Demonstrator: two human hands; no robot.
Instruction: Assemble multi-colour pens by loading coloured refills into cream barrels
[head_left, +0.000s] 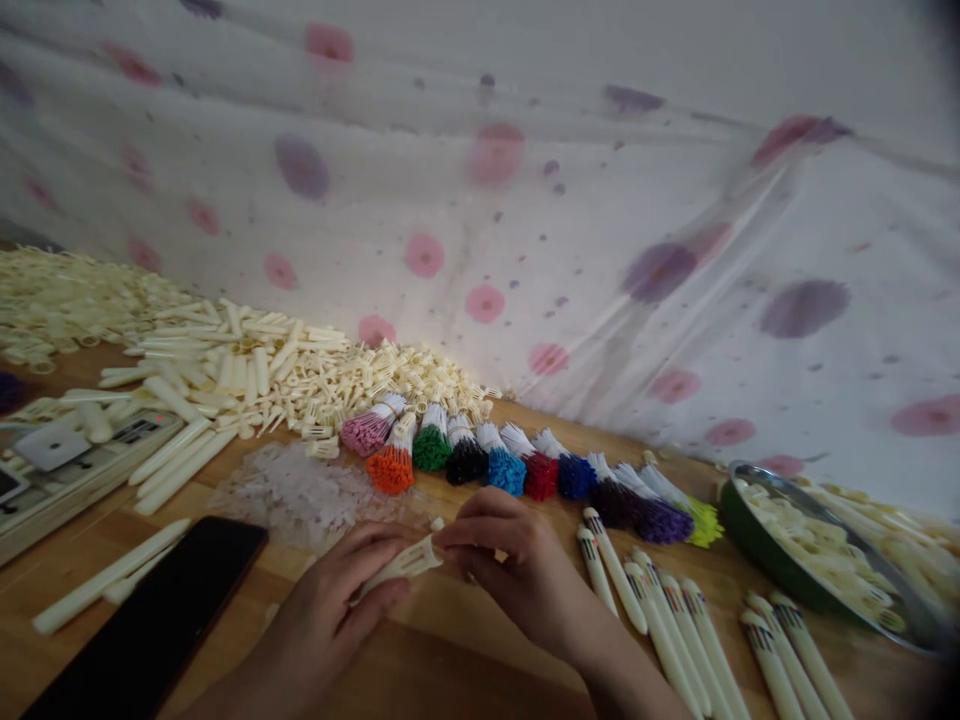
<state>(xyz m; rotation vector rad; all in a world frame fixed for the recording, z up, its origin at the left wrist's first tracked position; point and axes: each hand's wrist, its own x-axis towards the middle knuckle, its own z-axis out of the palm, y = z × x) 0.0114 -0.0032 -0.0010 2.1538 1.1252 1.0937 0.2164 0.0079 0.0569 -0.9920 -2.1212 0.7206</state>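
Note:
My left hand is closed around a cream slotted pen barrel part, with its slotted end pointing right. At that end, the thumb and fingers of my right hand are pinched together; what lies between them is hidden. Just beyond my hands, a heap of clear plastic bits lies on the wooden table. Behind them stretches a row of bundled thin refills with coloured ends, among them an orange bundle, a light blue bundle and a red bundle.
Multicolour pens lie at the right, near a green-sided bowl of cream rings. A black phone and a power strip are at the left. Cream pen parts are piled behind, before a flower-patterned sheet.

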